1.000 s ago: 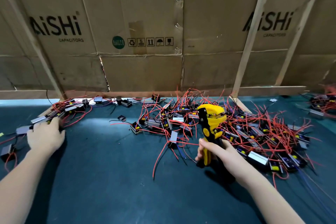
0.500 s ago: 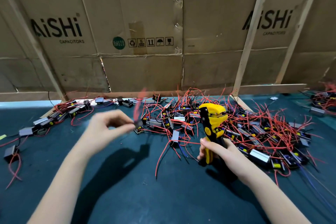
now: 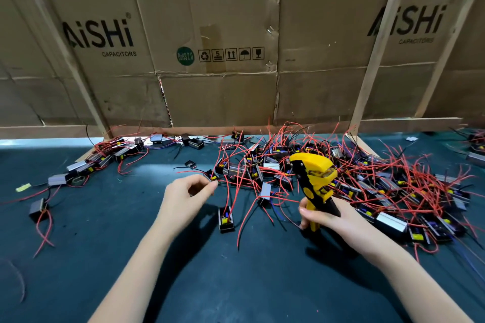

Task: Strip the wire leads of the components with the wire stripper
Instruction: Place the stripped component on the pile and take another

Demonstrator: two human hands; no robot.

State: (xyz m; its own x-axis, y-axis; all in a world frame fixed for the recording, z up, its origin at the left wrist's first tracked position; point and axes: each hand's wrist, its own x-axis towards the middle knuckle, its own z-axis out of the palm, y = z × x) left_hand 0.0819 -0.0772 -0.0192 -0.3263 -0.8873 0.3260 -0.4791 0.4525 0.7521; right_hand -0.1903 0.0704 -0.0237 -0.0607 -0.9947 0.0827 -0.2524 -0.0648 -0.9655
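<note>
While right hand [image 3: 324, 215] grips stripper [image 3: 313, 178], left hand [image 3: 185, 196] pinches component [image 3: 212, 175].

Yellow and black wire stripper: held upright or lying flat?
Upright: the right hand grips the yellow and black wire stripper by its handles, head pointing up.

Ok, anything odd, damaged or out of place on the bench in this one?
Nothing looks damaged. One small black open-topped component lies alone on the dark green mat, apart from the tangled red-wire pile. A small yellow scrap sits at the mat's left. The cardboard backdrop is creased and split at its seams.
</note>
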